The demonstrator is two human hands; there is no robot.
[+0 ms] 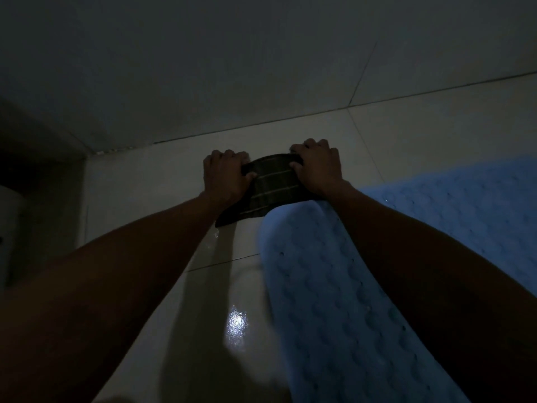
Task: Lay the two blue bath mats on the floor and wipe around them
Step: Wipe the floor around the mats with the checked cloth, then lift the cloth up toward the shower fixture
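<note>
A dark striped cloth (266,189) lies flat on the pale floor tiles near the wall. My left hand (225,175) grips its left edge and my right hand (318,167) grips its right edge, both pressing it down. One blue bath mat (328,301) with a bumpy surface lies on the floor from the cloth's near edge toward me. A second blue bath mat (465,205) lies to its right, partly hidden by my right forearm. The room is dim.
A tiled wall (261,68) rises just beyond the cloth, meeting the floor along a dark grout line. A glossy wet-looking patch (236,321) reflects light on the tiles left of the mat. A dim white object (8,228) stands at the far left.
</note>
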